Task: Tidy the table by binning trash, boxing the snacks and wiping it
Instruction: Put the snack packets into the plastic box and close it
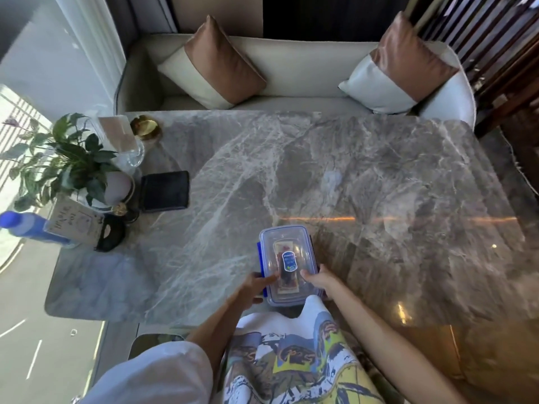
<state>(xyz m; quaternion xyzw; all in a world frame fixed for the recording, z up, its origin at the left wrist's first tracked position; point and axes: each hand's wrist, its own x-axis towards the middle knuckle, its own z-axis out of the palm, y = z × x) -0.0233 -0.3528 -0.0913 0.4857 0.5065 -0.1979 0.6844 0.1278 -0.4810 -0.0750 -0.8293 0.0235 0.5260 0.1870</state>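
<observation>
Both hands clasp the clear snack box (pixel 287 263): the left hand (pixel 255 288) wraps the box's 8 o'clock edge, thumb on the lid, and the right hand (pixel 316 279) holds the 4 o'clock edge the same way, each grip closed on the box. It sits at the 6 o'clock edge of the marble bench (pixel 364 182), lid on, with blue clips along its sides and a snack pack visible through the lid. At 9 o'clock on the bench stand a potted plant (pixel 67 158), a dark wallet-like square (pixel 164 191) just beside it, and a blue bottle (pixel 27 225). A gold dish (pixel 145 128) lies at 11 o'clock. Beyond 12 o'clock, a pale sofa (pixel 294 68) carries two cushions.
</observation>
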